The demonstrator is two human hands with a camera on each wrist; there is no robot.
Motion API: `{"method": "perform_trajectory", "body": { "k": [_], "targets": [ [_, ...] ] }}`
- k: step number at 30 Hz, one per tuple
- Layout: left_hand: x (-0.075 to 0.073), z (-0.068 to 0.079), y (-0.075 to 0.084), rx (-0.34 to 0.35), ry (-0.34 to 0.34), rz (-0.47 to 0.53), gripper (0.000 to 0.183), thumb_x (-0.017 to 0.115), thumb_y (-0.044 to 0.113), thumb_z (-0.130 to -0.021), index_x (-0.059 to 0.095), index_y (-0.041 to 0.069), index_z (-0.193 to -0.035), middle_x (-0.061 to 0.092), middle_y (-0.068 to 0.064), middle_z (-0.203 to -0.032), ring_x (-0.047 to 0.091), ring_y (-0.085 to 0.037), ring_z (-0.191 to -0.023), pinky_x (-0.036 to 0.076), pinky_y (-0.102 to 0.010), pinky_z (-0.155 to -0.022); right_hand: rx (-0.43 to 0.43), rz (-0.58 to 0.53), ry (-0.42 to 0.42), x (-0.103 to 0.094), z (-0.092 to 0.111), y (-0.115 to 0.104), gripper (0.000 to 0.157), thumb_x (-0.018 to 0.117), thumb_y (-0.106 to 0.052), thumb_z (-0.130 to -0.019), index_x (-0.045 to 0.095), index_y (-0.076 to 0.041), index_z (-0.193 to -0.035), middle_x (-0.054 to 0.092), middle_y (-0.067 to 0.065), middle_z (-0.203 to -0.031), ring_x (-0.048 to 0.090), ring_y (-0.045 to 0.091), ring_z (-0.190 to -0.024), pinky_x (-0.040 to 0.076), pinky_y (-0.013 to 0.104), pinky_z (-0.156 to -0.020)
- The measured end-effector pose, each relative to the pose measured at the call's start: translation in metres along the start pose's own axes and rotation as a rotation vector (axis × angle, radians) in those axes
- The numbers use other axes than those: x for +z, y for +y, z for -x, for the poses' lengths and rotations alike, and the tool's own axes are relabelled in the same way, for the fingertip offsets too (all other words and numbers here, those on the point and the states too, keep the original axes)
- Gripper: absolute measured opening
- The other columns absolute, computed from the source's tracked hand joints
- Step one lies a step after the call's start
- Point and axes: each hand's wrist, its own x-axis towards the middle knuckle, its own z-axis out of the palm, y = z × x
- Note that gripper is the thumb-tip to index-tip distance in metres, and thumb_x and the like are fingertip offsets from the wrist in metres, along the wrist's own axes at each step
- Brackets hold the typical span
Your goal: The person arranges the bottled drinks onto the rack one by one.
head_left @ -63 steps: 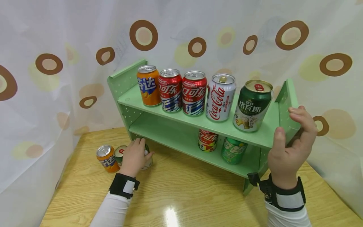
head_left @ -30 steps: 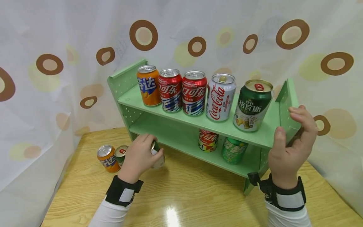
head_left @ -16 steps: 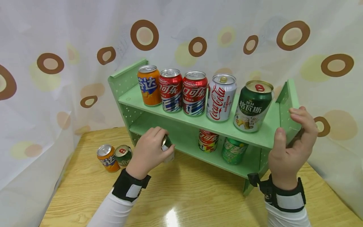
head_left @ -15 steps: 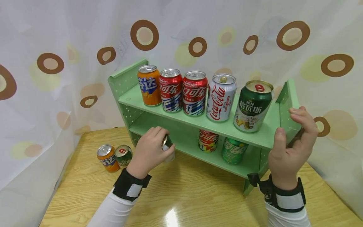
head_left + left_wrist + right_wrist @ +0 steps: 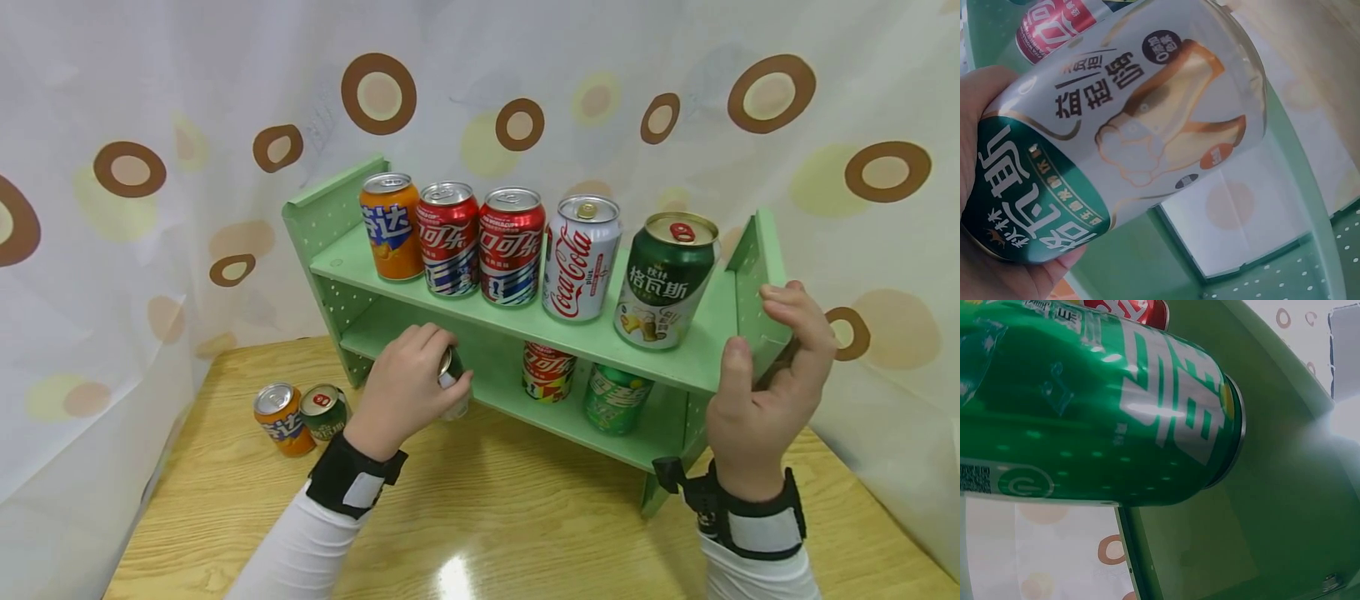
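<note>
My left hand (image 5: pixel 408 383) grips a green-and-white drink can (image 5: pixel 454 407) in front of the left half of the lower shelf; the hand hides most of it in the head view. Up close in the left wrist view, its label faces the camera and the thumb and fingers wrap its green top end. My right hand (image 5: pixel 776 400) holds the right end panel of the green two-tier shelf rack (image 5: pixel 487 310), thumb in front and fingers round the outer side. On the lower shelf stand a red cola can (image 5: pixel 548 372) and a green soda can (image 5: pixel 1147 400).
Along the upper shelf stand an orange soda can (image 5: pixel 392 229), two red cola cans (image 5: pixel 448 242), a white cola can (image 5: pixel 581 260) and a green kvass can (image 5: pixel 663 283). An orange can (image 5: pixel 283 421) and a green can (image 5: pixel 326 412) are on the wooden table (image 5: pixel 480 525) at left.
My left hand has taken the green-and-white can from beside the two table cans and carried it right and up toward the lower shelf. The right hand keeps its place on the rack.
</note>
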Motion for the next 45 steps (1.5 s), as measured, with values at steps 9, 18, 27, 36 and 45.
{"method": "perform_trajectory", "body": {
  "k": [9,18,27,36,45],
  "targets": [
    [0.008,-0.008,0.001,0.012,-0.003,-0.017,0.034,0.083,0.031,-0.084,0.069,0.005,-0.101,0.067,-0.006,-0.094,0.061,-0.020,-0.082,0.054,-0.034,-0.068,-0.002,-0.004,0.001,-0.001,0.001,0.001,0.025,0.052,-0.001,-0.084,0.055,0.013,-0.104,0.063,0.013,-0.118,0.054,0.030,-0.124,0.025,0.048,-0.126],
    [0.013,-0.015,0.005,-0.008,-0.008,-0.006,0.032,0.084,0.031,-0.084,0.065,0.007,-0.096,0.062,-0.004,-0.087,0.055,-0.019,-0.077,0.050,-0.033,-0.064,-0.005,0.000,0.005,-0.001,0.000,0.001,0.025,0.052,-0.001,-0.083,0.055,0.013,-0.104,0.063,0.013,-0.118,0.054,0.029,-0.124,0.026,0.048,-0.126],
    [0.020,-0.016,0.003,-0.053,0.022,0.074,0.065,0.090,0.038,-0.080,0.064,0.001,-0.126,0.068,-0.011,-0.107,0.065,-0.025,-0.096,0.058,-0.038,-0.084,-0.003,-0.003,0.000,0.000,0.000,0.001,0.025,0.052,-0.001,-0.084,0.055,0.013,-0.104,0.063,0.013,-0.118,0.054,0.030,-0.124,0.025,0.049,-0.127],
    [0.031,-0.012,0.004,-0.188,0.084,0.258,0.086,0.096,0.036,-0.072,0.055,0.000,-0.139,0.065,-0.015,-0.116,0.065,-0.030,-0.103,0.058,-0.044,-0.092,-0.008,0.008,0.001,-0.001,0.000,0.001,0.025,0.052,-0.001,-0.084,0.055,0.013,-0.104,0.063,0.013,-0.118,0.054,0.030,-0.125,0.025,0.048,-0.127],
    [0.039,-0.010,0.008,-0.384,0.094,0.457,0.094,0.097,0.032,-0.071,0.045,0.001,-0.143,0.062,-0.017,-0.128,0.063,-0.034,-0.118,0.055,-0.046,-0.101,-0.007,0.000,0.016,0.002,0.000,0.000,0.025,0.053,-0.002,-0.083,0.055,0.012,-0.103,0.063,0.013,-0.117,0.054,0.030,-0.124,0.025,0.048,-0.127]
  ]
}}
